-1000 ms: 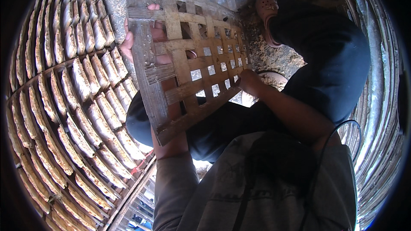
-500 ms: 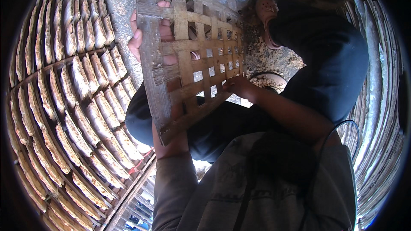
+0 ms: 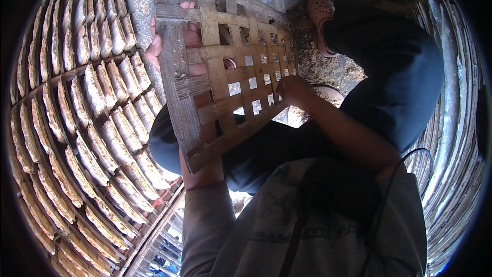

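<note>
**Two hands hold a woven bamboo tray**

The left hand point(image 3: 177, 46) grips the far edge of the woven bamboo tray point(image 3: 225, 72), fingers poking through the gaps; the right hand point(image 3: 292, 92) holds its near right edge; the tray is tilted up over the lap; beside it on the left lies a big bamboo rack point(image 3: 31, 138) with rows of pale flat pieces point(image 3: 97, 133); a shoe point(image 3: 320, 13) shows above.

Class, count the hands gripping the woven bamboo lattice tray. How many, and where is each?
2. The left hand is behind the lattice tray's upper left part, fingers showing through; the right hand grips its right edge.
</note>
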Demonstrator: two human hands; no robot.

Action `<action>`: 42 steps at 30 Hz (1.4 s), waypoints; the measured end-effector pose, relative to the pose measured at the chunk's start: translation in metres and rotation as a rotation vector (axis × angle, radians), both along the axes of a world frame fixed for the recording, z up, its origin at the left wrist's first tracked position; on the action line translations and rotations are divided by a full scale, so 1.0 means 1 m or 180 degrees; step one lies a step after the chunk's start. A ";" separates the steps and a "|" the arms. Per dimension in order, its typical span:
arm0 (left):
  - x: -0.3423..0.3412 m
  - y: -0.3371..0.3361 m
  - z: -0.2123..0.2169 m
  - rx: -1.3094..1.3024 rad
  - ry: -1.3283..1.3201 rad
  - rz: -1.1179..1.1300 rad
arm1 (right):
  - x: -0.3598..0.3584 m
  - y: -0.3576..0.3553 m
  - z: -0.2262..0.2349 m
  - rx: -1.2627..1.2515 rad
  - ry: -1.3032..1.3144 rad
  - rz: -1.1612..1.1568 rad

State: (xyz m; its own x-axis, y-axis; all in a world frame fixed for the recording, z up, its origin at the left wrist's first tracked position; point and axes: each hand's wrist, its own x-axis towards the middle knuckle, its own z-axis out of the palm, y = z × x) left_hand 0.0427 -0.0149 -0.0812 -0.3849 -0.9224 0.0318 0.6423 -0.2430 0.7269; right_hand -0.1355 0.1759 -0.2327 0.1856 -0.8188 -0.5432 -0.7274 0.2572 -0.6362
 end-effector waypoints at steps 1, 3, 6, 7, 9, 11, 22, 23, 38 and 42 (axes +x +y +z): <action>0.004 0.000 0.000 -0.0025 0.0055 -0.0026 | -0.001 -0.005 0.002 -0.0005 0.0167 0.0217; 0.010 0.000 0.000 -0.0093 0.0106 -0.0103 | -0.003 -0.010 0.005 0.0421 0.0164 0.0395; -0.004 -0.006 -0.004 -0.0097 0.0037 -0.0110 | -0.010 0.001 -0.028 0.0799 -0.0067 0.0372; 0.005 -0.003 0.002 -0.0098 -0.0070 -0.0018 | 0.002 -0.002 -0.023 0.0858 -0.0258 0.0453; 0.023 0.003 0.017 -0.0075 -0.0236 0.0069 | 0.016 0.001 -0.010 0.0593 -0.0242 0.0634; 0.013 0.000 0.004 0.0012 -0.0201 -0.0006 | 0.013 0.012 -0.005 0.0502 -0.0046 0.0309; 0.008 0.001 0.004 0.0004 -0.0191 0.0110 | 0.027 0.031 0.014 0.0083 0.0493 -0.0481; 0.007 0.001 0.005 -0.0056 -0.0156 0.0076 | 0.027 0.032 0.012 0.0103 0.0426 -0.0573; 0.008 0.007 0.019 -0.0112 -0.0463 -0.0136 | 0.035 0.030 0.019 -0.0032 -0.1125 -0.0529; -0.003 0.008 0.002 -0.0049 -0.0353 0.0092 | 0.022 0.023 0.017 -0.0093 -0.0540 -0.0446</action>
